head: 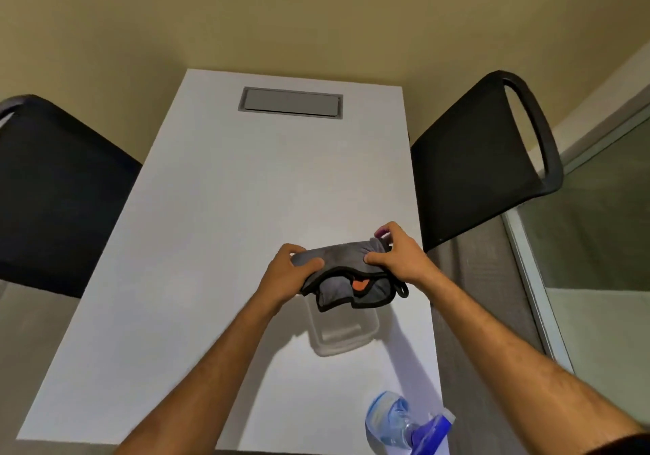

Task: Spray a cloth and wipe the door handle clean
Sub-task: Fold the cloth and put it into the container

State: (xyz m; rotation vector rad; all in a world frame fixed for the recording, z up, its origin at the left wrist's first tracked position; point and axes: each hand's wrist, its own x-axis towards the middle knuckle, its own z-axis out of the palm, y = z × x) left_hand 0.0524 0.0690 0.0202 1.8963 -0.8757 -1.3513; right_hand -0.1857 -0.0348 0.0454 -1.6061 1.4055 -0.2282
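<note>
Currently both hands grip 1 grey cloth (pixel 343 272) above the white table (pixel 211 226): left hand (pixel 288 272) is closed on its left end, right hand (pixel 394 257) is closed on its bunched right end, and black-edged folds with an orange tag hang between them. Directly beneath the cloth sits a clear tub (pixel 343 335) on the table. Spray bottle (pixel 404 423) lies on the table's near right corner, apart from both hands; 2 black chairs (pixel 478 159) flank the table.
</note>
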